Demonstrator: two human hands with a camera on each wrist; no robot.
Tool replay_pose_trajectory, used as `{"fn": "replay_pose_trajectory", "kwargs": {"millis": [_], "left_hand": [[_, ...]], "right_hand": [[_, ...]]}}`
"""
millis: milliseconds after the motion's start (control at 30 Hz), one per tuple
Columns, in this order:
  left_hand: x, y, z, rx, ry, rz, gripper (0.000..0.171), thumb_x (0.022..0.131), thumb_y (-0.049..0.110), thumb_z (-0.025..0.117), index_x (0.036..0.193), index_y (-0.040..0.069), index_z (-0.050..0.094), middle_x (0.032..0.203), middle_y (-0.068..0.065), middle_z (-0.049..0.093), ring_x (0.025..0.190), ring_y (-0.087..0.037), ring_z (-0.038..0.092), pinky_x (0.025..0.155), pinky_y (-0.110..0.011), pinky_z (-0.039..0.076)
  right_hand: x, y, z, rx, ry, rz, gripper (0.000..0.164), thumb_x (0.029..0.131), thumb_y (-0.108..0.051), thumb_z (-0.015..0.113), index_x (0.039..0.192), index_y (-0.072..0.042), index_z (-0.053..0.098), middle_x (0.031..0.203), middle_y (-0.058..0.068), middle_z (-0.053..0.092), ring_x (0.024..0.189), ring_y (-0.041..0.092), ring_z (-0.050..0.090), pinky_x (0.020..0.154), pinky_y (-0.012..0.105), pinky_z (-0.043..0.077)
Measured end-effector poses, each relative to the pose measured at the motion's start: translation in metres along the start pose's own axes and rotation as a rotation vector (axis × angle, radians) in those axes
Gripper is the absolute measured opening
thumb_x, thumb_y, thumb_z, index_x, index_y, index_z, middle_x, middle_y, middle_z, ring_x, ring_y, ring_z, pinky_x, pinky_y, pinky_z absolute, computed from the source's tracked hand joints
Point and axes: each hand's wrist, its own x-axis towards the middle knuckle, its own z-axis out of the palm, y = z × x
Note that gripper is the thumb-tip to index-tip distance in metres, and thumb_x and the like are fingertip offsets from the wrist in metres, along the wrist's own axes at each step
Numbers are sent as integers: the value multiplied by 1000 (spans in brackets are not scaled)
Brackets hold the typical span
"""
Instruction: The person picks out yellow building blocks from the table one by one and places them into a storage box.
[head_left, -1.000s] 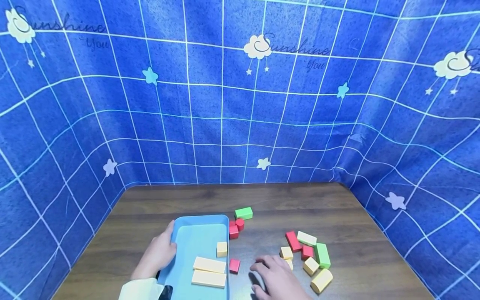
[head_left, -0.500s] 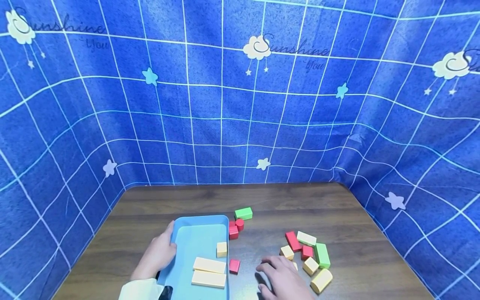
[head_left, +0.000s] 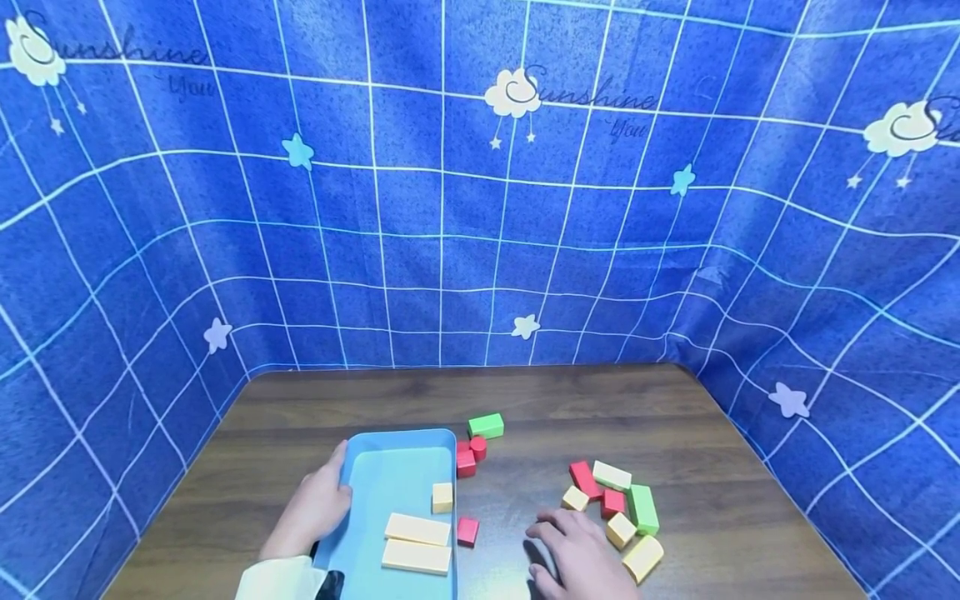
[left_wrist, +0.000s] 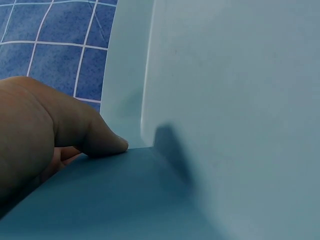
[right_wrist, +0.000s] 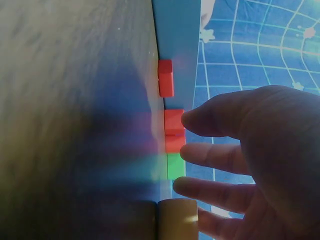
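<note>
My left hand [head_left: 313,510] grips the left rim of a blue tray [head_left: 360,442]; in the left wrist view the thumb [left_wrist: 107,137] lies over the tray wall [left_wrist: 125,195]. Two long cream blocks [head_left: 417,557] and a small yellow block [head_left: 442,497] lie inside the tray. My right hand [head_left: 585,554] is over the table, fingers spread and loosely bent, holding nothing. Just beyond its fingers sits a yellow cube [head_left: 575,498]. In the right wrist view a rounded yellow block [right_wrist: 177,220] stands near the fingertips.
Right of the hand lie red blocks [head_left: 612,502], a pale block [head_left: 612,475], a green block [head_left: 643,509], another yellow cube [head_left: 621,529] and a yellow half-round block [head_left: 643,558]. Beside the tray are a red block [head_left: 467,531], a red cylinder [head_left: 477,447] and a green block [head_left: 486,426].
My right hand has shifted to the right, away from the tray, and now covers a yellow block that showed beside its fingers earlier. The left hand and tray stay put.
</note>
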Motion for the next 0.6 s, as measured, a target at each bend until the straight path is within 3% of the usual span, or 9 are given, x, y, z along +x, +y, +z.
{"fn": "replay_pose_trajectory", "kwargs": {"millis": [133,233,367,600], "left_hand": [[-1,0,0,2,18,2,66,92,6,43,150,3,10,144,-27,32,102,-35,53,76,-52,51],[0,0,0,2,24,-2,66,92,7,42,150,4,11,143,-27,35,87,-27,54,60,-38,47],[0,0,-1,8,17,1,67,92,7,43,150,3,11,143,-27,34,90,-26,53,67,-39,46],[0,1,-1,11,10,-3,67,92,7,43,150,3,11,144,-27,33,95,-27,52,76,-44,45]], "right_hand": [[-4,5,0,-9,56,-35,36,80,-38,67,111,-20,64,116,3,58,106,21,50,83,52,46],[-7,10,0,-22,93,-49,37,80,-37,68,112,-19,63,116,4,59,105,21,50,82,49,47],[-10,14,-1,-26,108,-41,38,79,-37,69,112,-18,63,116,5,59,105,22,51,82,48,48],[-15,19,-5,5,63,-9,36,81,-34,67,112,-17,63,113,3,58,102,22,52,81,48,48]]}}
